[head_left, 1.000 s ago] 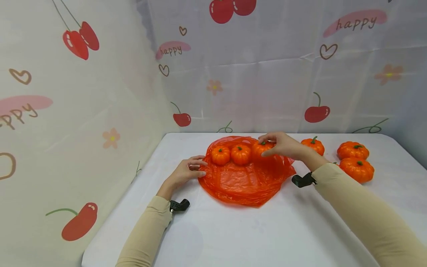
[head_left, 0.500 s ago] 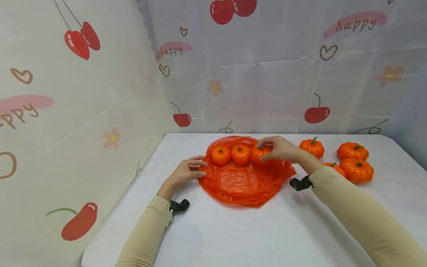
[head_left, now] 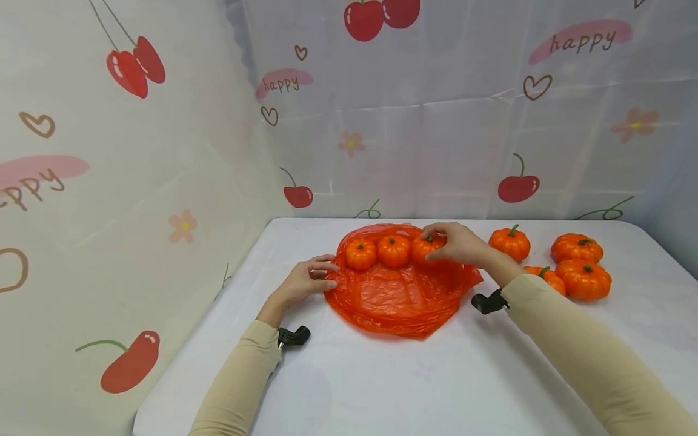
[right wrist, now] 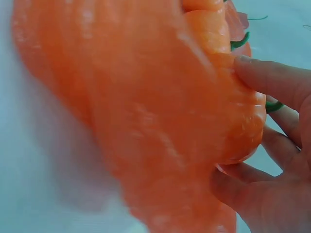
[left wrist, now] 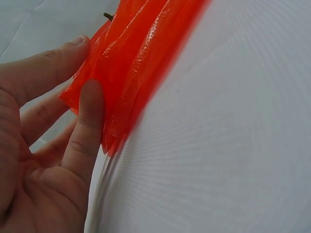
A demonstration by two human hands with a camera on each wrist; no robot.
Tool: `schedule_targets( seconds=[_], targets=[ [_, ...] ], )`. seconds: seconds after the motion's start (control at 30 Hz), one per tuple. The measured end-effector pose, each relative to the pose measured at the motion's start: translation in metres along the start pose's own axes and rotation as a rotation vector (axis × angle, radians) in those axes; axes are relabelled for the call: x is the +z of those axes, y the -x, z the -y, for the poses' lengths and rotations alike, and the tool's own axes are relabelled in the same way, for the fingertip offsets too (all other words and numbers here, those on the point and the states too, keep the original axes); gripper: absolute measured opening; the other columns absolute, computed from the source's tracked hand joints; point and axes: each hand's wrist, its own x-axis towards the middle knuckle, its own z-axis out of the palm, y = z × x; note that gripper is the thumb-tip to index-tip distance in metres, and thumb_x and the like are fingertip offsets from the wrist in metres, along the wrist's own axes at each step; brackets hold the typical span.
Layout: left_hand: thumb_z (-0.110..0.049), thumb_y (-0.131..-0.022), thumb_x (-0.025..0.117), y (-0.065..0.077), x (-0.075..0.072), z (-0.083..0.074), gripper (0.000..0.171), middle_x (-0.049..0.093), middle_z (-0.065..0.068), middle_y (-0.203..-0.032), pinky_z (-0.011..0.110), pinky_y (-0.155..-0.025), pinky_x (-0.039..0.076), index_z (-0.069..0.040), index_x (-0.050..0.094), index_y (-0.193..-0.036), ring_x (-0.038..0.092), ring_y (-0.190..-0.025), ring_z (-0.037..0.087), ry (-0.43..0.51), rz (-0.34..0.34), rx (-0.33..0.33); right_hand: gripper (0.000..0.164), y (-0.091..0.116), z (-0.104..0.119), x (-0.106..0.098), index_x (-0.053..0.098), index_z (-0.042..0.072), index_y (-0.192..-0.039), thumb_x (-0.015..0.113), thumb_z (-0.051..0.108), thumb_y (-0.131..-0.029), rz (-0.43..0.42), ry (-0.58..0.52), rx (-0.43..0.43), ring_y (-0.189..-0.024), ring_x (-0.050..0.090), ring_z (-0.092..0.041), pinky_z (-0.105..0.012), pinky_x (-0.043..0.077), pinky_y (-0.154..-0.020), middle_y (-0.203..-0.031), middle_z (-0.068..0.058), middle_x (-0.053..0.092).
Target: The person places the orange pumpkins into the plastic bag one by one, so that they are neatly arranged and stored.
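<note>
An orange plastic bag (head_left: 392, 293) lies spread on the table, with small orange decorative pumpkins in a row at its far side: a left pumpkin (head_left: 361, 255), a middle pumpkin (head_left: 394, 251) and a right pumpkin (head_left: 423, 249). My right hand (head_left: 460, 245) grips the right pumpkin, thumb on its near side and fingers beyond it. In the right wrist view, bag film partly covers this pumpkin (right wrist: 243, 121). At the bag's left edge, my left hand (head_left: 302, 280) touches the film (left wrist: 131, 68) with fingers loosely extended and a gap between thumb and fingers.
To the right stand more pumpkins: a back pumpkin (head_left: 509, 243), one partly behind the right sleeve (head_left: 551, 280), and two close together, the farther pumpkin (head_left: 576, 247) and nearer pumpkin (head_left: 584, 280). A printed cloth backdrop (head_left: 425, 151) rises behind the white table (head_left: 371, 387).
My right hand has lowered slightly with the right pumpkin and drawn in a little, its forearm uncovering more of the pumpkin near the sleeve. The left hand stays at the bag's edge.
</note>
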Motion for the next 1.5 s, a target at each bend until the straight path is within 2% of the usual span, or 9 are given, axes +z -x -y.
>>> schedule_targets(
  seconds=[0.2, 0.4, 0.73, 1.07, 1.3, 1.5],
  targets=[
    [-0.022, -0.088, 0.082, -0.001, 0.001, 0.0, 0.038, 0.047, 0.0, -0.159, 0.046, -0.105, 0.053, -0.014, 0.075, -0.124, 0.054, -0.133, 0.041, 0.009, 0.0, -0.009, 0.044, -0.001, -0.005, 0.004, 0.065, 0.013, -0.129, 0.081, 0.018, -0.089, -0.033, 0.014, -0.003, -0.144, 0.04, -0.043, -0.063, 0.035, -0.118, -0.158, -0.016, 0.046],
    [-0.025, -0.087, 0.083, -0.004, 0.0, 0.0, 0.038, 0.048, -0.001, -0.159, 0.045, -0.103, 0.054, -0.016, 0.076, -0.123, 0.054, -0.133, 0.04, 0.0, -0.008, -0.017, 0.043, -0.003, -0.008, 0.008, 0.064, 0.012, -0.128, 0.081, 0.019, -0.089, -0.061, 0.026, -0.011, -0.142, 0.041, -0.043, -0.065, 0.031, -0.119, -0.156, -0.018, 0.047],
    [-0.023, -0.088, 0.082, -0.001, -0.001, 0.0, 0.037, 0.048, 0.0, -0.158, 0.043, -0.102, 0.055, -0.014, 0.075, -0.123, 0.055, -0.132, 0.039, 0.006, 0.002, -0.005, 0.05, 0.0, -0.014, 0.015, 0.061, 0.014, -0.135, 0.081, 0.024, -0.09, -0.063, 0.036, 0.013, -0.127, 0.047, -0.04, -0.063, 0.038, -0.115, -0.145, -0.02, 0.054],
    [-0.021, -0.088, 0.082, -0.001, -0.002, 0.0, 0.037, 0.048, 0.0, -0.159, 0.046, -0.104, 0.054, -0.013, 0.075, -0.123, 0.055, -0.132, 0.041, 0.012, -0.002, -0.002, 0.053, 0.009, -0.011, 0.008, 0.06, 0.016, -0.139, 0.08, 0.023, -0.091, -0.071, 0.048, -0.005, -0.137, 0.044, -0.046, -0.069, 0.036, -0.114, -0.15, -0.021, 0.052],
    [-0.02, -0.088, 0.082, 0.0, -0.001, -0.002, 0.036, 0.049, 0.0, -0.158, 0.046, -0.105, 0.053, -0.013, 0.076, -0.122, 0.056, -0.132, 0.04, 0.01, 0.0, -0.005, 0.054, 0.019, -0.007, 0.001, 0.058, 0.016, -0.142, 0.078, 0.02, -0.092, -0.104, 0.076, -0.041, -0.141, 0.045, -0.048, -0.066, 0.042, -0.11, -0.155, -0.02, 0.049],
    [-0.021, -0.088, 0.082, 0.0, 0.0, 0.0, 0.036, 0.048, 0.0, -0.159, 0.044, -0.104, 0.054, -0.013, 0.075, -0.123, 0.055, -0.132, 0.04, 0.018, 0.004, -0.013, 0.058, 0.036, -0.002, -0.004, 0.056, 0.015, -0.146, 0.078, 0.021, -0.093, -0.098, 0.078, -0.081, -0.141, 0.045, -0.049, -0.064, 0.048, -0.105, -0.157, -0.018, 0.047]
  ],
)
